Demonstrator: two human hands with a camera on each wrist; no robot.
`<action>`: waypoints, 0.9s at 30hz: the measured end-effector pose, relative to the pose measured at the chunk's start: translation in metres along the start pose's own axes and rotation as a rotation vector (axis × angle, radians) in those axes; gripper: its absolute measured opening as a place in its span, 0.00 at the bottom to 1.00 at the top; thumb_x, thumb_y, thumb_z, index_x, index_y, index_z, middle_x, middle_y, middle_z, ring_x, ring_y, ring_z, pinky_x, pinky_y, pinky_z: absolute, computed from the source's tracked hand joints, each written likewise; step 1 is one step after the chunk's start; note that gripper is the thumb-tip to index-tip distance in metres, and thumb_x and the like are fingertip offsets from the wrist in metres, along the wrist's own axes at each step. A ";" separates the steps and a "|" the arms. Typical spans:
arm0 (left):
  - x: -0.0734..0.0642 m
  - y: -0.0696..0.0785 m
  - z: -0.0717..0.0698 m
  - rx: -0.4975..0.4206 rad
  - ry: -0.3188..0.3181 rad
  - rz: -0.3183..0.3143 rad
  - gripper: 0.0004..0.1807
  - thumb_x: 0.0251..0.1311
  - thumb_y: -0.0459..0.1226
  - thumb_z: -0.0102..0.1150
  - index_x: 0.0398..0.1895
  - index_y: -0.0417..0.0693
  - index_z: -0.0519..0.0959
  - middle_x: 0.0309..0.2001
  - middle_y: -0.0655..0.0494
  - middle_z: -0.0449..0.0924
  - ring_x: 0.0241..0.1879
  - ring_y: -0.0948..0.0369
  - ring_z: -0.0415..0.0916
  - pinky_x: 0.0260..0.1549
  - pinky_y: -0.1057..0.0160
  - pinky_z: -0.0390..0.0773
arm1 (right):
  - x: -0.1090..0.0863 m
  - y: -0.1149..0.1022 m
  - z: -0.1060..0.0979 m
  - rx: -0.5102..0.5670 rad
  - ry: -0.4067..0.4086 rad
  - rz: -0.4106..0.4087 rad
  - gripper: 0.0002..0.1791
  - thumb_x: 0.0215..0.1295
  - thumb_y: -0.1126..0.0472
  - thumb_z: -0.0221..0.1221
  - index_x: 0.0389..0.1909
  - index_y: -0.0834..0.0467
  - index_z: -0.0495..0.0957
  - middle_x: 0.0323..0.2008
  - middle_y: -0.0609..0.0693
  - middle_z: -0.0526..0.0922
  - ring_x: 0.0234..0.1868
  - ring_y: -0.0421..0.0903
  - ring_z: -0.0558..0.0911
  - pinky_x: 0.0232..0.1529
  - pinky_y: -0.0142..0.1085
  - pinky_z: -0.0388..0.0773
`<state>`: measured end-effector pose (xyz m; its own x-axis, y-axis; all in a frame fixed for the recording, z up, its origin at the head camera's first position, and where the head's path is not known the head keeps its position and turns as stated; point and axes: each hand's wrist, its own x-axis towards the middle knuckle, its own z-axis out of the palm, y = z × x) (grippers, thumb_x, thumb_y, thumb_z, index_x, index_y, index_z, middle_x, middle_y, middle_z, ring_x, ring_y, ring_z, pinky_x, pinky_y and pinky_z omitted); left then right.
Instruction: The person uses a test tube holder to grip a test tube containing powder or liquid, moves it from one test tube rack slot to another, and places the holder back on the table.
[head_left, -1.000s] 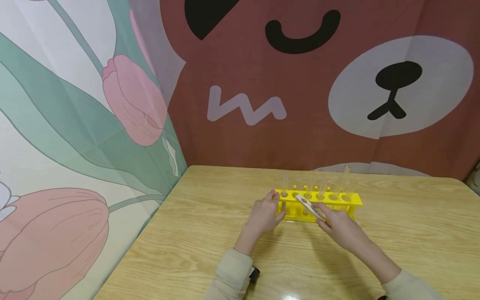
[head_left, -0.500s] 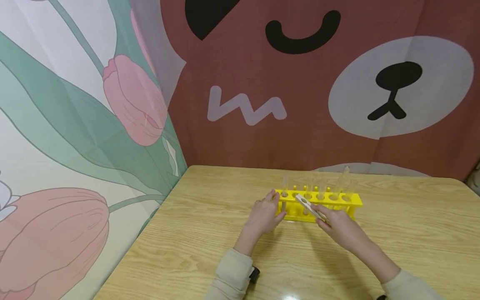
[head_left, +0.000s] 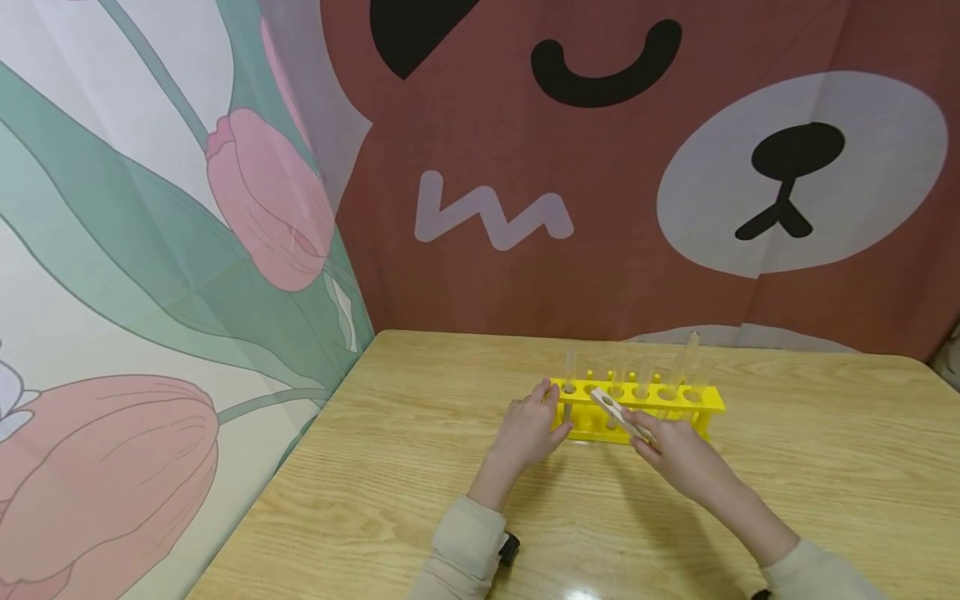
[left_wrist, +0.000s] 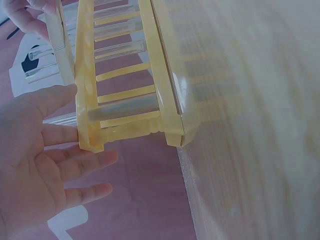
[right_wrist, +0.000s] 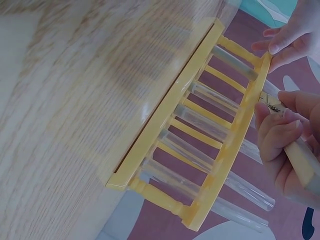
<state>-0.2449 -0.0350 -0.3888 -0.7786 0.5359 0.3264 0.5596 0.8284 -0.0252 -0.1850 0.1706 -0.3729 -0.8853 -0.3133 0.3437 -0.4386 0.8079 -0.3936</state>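
Two bare hands, one yellow rack [head_left: 678, 405], five clear test tubes [head_left: 682, 362] and one wooden clamp [right_wrist: 302, 162]. The rack's upper board has six holes; from the left, the tubes stand in the first, third, fourth, fifth and sixth, the fifth leaning right and rising highest. The first tube looks greyish in its lower part.

A wood-grain surface [head_left: 375, 475] carries the rack near its far edge, right of the middle. A tulip-print backdrop [head_left: 270, 200] hangs at left, and a brown bear-print backdrop [head_left: 480, 300] stands behind. Both arms have pale sleeves [head_left: 468, 533]; a dark device [head_left: 508, 550] sits at the left one.

The left hand [head_left: 525, 432] is at the rack's left end, fingers straight and spread apart, touching the end of the upper board. The right hand [head_left: 678, 454], in front of the rack, pinches the clamp between thumb and curled fingers. The clamp tilts up to the left, its tip by the second hole; whether it touches the board, I cannot tell.
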 end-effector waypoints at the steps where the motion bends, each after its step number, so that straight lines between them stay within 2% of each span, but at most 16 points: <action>1: 0.000 0.000 0.000 0.000 0.001 0.001 0.31 0.58 0.50 0.53 0.58 0.38 0.68 0.58 0.44 0.66 0.42 0.57 0.76 0.37 0.60 0.74 | 0.000 0.000 0.000 -0.002 0.003 -0.002 0.21 0.53 0.68 0.60 0.50 0.68 0.73 0.15 0.44 0.71 0.08 0.34 0.56 0.09 0.26 0.59; 9: 0.000 0.001 0.000 -0.009 -0.009 -0.009 0.31 0.57 0.50 0.53 0.58 0.39 0.68 0.59 0.44 0.65 0.45 0.57 0.75 0.39 0.59 0.74 | 0.001 -0.001 0.001 0.001 0.000 -0.004 0.21 0.53 0.69 0.60 0.50 0.68 0.73 0.15 0.44 0.71 0.08 0.34 0.56 0.09 0.27 0.59; 16: 0.001 0.000 0.000 0.005 0.002 0.003 0.31 0.58 0.51 0.53 0.58 0.38 0.68 0.59 0.44 0.65 0.44 0.57 0.75 0.38 0.59 0.74 | 0.003 -0.002 0.001 -0.005 0.005 -0.014 0.21 0.53 0.68 0.60 0.50 0.67 0.73 0.17 0.46 0.75 0.08 0.34 0.57 0.10 0.27 0.60; 27: 0.001 0.000 0.001 -0.002 -0.021 -0.008 0.31 0.58 0.51 0.52 0.59 0.38 0.67 0.59 0.45 0.65 0.46 0.57 0.75 0.39 0.59 0.74 | 0.004 -0.002 0.002 -0.001 -0.007 -0.006 0.21 0.54 0.68 0.60 0.51 0.67 0.73 0.20 0.48 0.77 0.08 0.35 0.58 0.10 0.27 0.60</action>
<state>-0.2460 -0.0342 -0.3894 -0.7888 0.5325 0.3070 0.5538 0.8324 -0.0210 -0.1877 0.1666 -0.3722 -0.8838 -0.3216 0.3397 -0.4436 0.8065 -0.3908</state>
